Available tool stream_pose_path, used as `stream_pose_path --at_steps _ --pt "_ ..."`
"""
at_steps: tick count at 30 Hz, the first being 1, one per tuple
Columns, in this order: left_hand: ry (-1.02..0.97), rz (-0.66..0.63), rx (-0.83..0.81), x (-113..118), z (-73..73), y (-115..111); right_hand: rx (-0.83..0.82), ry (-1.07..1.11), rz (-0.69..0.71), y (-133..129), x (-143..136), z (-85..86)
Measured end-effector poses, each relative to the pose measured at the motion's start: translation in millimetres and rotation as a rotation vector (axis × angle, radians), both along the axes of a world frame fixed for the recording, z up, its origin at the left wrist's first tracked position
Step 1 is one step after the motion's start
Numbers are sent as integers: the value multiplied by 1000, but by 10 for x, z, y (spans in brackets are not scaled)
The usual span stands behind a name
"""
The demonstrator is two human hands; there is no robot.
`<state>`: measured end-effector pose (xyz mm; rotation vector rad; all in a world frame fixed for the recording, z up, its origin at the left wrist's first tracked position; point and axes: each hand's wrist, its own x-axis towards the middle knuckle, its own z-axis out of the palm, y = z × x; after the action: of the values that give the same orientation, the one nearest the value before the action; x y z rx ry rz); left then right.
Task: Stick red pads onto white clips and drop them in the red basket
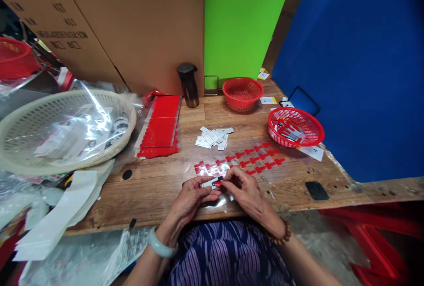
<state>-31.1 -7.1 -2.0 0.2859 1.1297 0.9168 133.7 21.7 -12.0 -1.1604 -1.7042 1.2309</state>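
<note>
Near the table's front edge, my left hand (195, 192) pinches a small white card (208, 183) with a black end. My right hand (247, 190) holds a small red sticker (217, 183) between thumb and forefinger, against the card's right part. Just beyond my hands lies a clear sheet (260, 159) bearing rows of red T-shaped stickers. Behind that sits a loose pile of white cards (214, 137). A stack of red sticker sheets (162, 122) lies to the left of the pile.
A red basket (296, 120) at right holds red and white pieces; another red basket (243, 93) stands farther back beside a dark bottle (188, 85). A large cream basket (127, 144) with plastic-wrapped cards fills the left. Cardboard, green and blue panels border the table.
</note>
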Motion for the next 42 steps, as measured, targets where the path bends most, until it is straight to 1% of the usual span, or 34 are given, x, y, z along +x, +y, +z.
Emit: stream_pose_path --at_steps 9,17,30,36,42 --pt "13 -34 4 40 42 3 40 -40 28 -15 3 4" --pt "8 -42 13 31 6 1 74 -52 23 -10 -3 -37" --pt "26 -39 6 31 -6 11 67 -54 34 2 -13 -101" --pt "25 -34 -3 40 13 18 70 -77 35 -4 -23 -53" --pt "21 -27 2 27 -28 5 61 -90 22 -27 -39 -30"
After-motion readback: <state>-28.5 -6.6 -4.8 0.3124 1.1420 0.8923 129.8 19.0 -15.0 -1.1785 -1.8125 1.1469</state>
